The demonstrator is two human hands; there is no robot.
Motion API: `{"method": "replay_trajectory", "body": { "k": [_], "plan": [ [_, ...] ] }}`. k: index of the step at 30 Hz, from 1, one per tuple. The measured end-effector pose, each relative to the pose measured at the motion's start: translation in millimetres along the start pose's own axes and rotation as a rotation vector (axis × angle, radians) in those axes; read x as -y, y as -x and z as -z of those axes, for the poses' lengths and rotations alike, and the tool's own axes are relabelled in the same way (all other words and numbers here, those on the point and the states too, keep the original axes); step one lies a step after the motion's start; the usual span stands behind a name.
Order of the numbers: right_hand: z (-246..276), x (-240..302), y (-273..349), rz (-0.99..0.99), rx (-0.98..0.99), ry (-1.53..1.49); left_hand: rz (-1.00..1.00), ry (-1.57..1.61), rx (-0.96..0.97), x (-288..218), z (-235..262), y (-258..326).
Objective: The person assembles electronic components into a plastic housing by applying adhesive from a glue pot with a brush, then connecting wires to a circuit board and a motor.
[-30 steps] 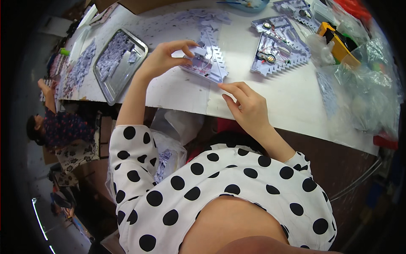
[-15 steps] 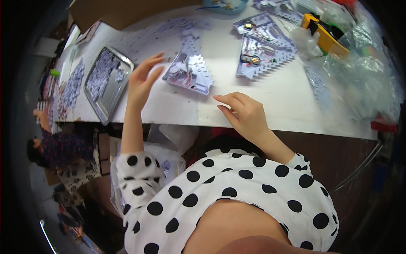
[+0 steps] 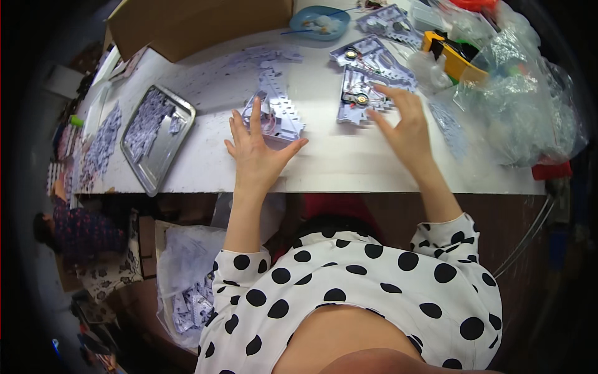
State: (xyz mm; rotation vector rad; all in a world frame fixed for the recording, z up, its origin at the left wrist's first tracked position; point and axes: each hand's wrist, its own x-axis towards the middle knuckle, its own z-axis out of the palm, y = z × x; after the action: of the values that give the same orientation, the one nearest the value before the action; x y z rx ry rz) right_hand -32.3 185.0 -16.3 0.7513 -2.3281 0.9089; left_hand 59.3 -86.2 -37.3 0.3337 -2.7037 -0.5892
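Observation:
My left hand (image 3: 256, 153) is spread over the near side of a pale lavender plastic housing (image 3: 290, 119) with a toothed edge. It hides part of the housing, and I cannot tell whether the two touch. Thin red wires show inside. Over to the right, my right hand (image 3: 406, 124) has thumb and forefinger apart beside a similar housing (image 3: 350, 84), which bears a round speaker-like part (image 3: 360, 99) and wires. Nothing shows between those fingers. Another such housing (image 3: 377, 55) lies just behind, partly overlapped, with one more (image 3: 392, 26) farther back.
A metal tray (image 3: 163, 156) of small lavender pieces stands at left, beside a loose pile (image 3: 106, 137). A cardboard box (image 3: 205, 25) and blue bowl (image 3: 342, 25) are behind. Clear plastic bags (image 3: 507, 118) and a yellow-black object (image 3: 470, 70) crowd the right. Another person (image 3: 90, 227) sits far left.
My left hand has moved right and nearer, from beside the middle housing to over its near side. My right hand has gone right and farther away, to the right-hand housing.

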Motion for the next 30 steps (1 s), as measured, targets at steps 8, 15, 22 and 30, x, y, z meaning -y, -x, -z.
{"method": "replay_trajectory", "body": {
  "k": [8, 15, 22, 30],
  "plan": [
    [-28, 66, -4, -0.426, 0.523, -0.927, -0.042, 0.061, -0.044, 22, 38, 5],
    [-98, 82, -2, -0.337, 0.523, -0.588, -0.012, 0.431, -0.069, 27, 14, 17],
    [-75, 83, 14, -0.397, 0.500, -0.686, 0.237, 0.726, -0.023, -15, 42, 66],
    [-45, 79, 51, -0.697, 0.429, -1.182, 0.109, 0.785, -0.029, -11, 21, 92]
  ]
}}
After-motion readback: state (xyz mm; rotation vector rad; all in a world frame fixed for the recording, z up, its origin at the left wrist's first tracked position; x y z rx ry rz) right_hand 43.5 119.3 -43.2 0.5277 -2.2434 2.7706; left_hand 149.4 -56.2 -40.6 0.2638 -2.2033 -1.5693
